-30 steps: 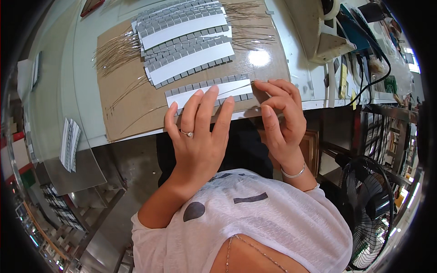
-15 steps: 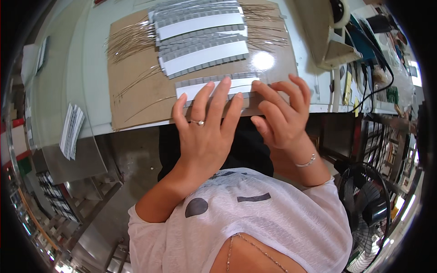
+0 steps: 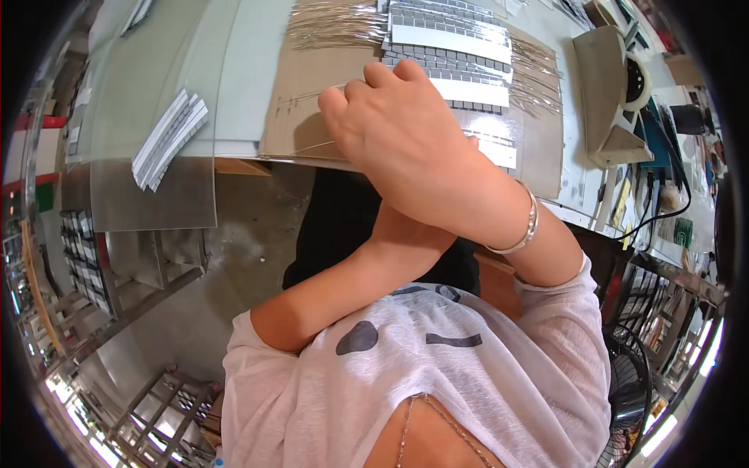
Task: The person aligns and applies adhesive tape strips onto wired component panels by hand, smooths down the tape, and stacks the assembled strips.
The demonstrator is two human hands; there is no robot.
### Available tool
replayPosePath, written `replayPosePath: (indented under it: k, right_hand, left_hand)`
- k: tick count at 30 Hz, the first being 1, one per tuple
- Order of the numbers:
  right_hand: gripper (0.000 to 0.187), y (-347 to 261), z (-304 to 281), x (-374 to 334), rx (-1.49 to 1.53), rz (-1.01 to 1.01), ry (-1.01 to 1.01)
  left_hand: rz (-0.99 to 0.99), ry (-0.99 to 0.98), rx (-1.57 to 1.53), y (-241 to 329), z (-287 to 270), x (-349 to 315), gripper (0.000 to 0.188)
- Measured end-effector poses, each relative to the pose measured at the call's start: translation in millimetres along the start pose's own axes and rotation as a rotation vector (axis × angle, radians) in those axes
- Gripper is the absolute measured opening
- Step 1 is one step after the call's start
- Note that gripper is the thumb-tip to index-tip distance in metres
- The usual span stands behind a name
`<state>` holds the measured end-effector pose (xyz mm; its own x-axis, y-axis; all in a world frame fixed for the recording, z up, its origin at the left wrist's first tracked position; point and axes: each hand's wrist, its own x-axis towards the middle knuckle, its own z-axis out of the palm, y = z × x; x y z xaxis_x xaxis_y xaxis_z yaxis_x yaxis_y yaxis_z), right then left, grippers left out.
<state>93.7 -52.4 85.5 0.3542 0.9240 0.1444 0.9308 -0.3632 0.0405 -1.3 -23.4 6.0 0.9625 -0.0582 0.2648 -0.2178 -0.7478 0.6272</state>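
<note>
My right hand (image 3: 394, 129) crosses over my left, its fingers curled closed at the left end of the nearest strip. What it holds, if anything, is hidden. A thin wire (image 3: 314, 148) runs out from beneath it to the left. My left hand (image 3: 409, 222) lies mostly hidden under the right hand and wrist; only its wrist side and perhaps a fingertip show. The white strip with grey squares (image 3: 495, 154) is partly covered by both hands. Beyond them lies a stack of similar white and grey strips (image 3: 452, 39) with thin wires (image 3: 335, 27) fanning out at both ends.
Brown cardboard (image 3: 292, 117) lies under the strips on the table. At the left, a few more strips (image 3: 170, 140) rest on a clear sheet (image 3: 187, 195) overhanging the edge. A beige tape dispenser (image 3: 605, 97) stands at the right, near a black cable (image 3: 663, 222). A black fan (image 3: 628, 390) is at lower right.
My right hand has swung left across my left hand, and its fingers have curled closed. My left hand has gone under it. The view has shifted left.
</note>
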Motion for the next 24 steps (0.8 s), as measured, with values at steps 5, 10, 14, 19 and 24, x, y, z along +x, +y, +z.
replayPosePath:
  k: [5, 10, 14, 19, 24]
  right_hand:
    - [0.009, 0, 10, -4, 0.029, 0.071, 0.016]
    - [0.005, 5, 11, -20, 0.168, 0.185, 0.165]
    - [0.011, 11, 9, -45, 0.424, 0.323, 0.416]
    - [0.009, 28, 7, -100, 0.7, 0.699, 0.515]
    - [0.007, 34, 16, -115, 0.539, 0.745, 0.41]
  left_hand:
    - [0.086, 0.013, 0.124, -3, 5, 1, 0.047]
    - [0.052, -0.021, 0.101, -5, 4, -1, 0.047]
    - [0.142, -0.026, 0.35, -9, 5, -12, 0.04]
    - [0.278, 0.247, 0.321, -7, 6, -2, 0.038]
    - [0.284, 0.242, 0.338, -8, 5, 0, 0.036]
